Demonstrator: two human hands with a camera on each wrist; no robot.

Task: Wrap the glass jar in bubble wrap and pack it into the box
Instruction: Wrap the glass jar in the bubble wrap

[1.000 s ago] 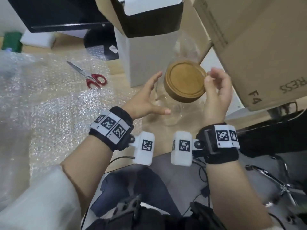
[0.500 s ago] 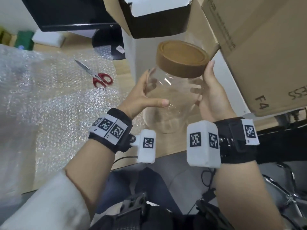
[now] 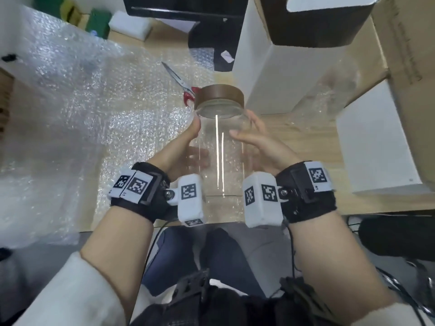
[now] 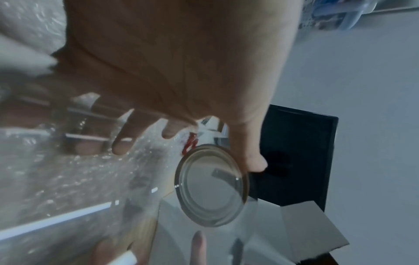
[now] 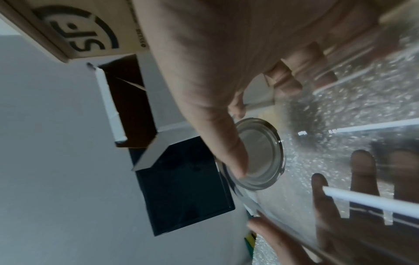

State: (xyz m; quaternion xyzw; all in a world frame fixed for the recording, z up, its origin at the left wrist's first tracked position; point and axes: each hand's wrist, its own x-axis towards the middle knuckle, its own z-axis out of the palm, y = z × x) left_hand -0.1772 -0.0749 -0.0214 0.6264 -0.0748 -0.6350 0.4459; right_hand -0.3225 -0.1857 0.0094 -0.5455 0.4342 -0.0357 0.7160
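Glass jar [image 3: 220, 147], seemingly tilted, between both hands

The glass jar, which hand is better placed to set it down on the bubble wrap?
Probably the left hand. Both hands hold the glass jar, but the bubble wrap spreads out on the left side, while the right hand is nearer the boxes.

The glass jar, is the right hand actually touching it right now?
Touching. In the head view the right hand wraps the side of the glass jar; the right wrist view shows its thumb pressed on the glass near the lid.
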